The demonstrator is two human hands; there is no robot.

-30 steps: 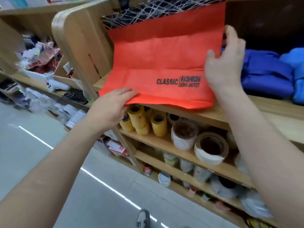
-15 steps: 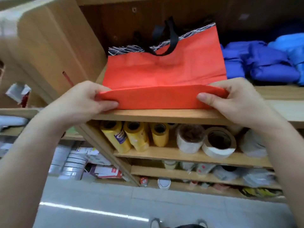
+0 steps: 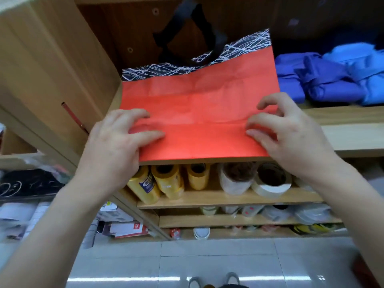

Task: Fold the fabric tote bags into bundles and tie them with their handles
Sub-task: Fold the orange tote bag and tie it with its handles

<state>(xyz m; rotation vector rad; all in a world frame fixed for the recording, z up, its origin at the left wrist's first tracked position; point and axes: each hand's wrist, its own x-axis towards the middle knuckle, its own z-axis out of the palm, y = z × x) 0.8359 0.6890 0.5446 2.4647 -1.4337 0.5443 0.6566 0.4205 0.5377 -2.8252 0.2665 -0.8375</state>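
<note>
A red fabric tote bag [image 3: 199, 100] lies flat on the wooden shelf [image 3: 353, 138], with its bottom part folded up over the body. Its black-and-white patterned top band [image 3: 239, 48] and black handles [image 3: 182, 23] point toward the back of the shelf. My left hand [image 3: 116, 146] rests on the folded strip's left end, fingertips and thumb pressing down on the fabric. My right hand [image 3: 291, 138] presses on the right end in the same way, fingers arched.
Blue bags tied into bundles [image 3: 332, 80] lie on the same shelf to the right. Below are yellow tape rolls [image 3: 166, 181] and a white tape roll [image 3: 270, 181]. A wooden side panel [image 3: 52, 69] stands close on the left. My shoes [image 3: 214, 281] show on the tiled floor.
The bag went from held up to lying flat. Both hands folded its bottom edge upward, and now press the fold flat from on top instead of gripping the edge.
</note>
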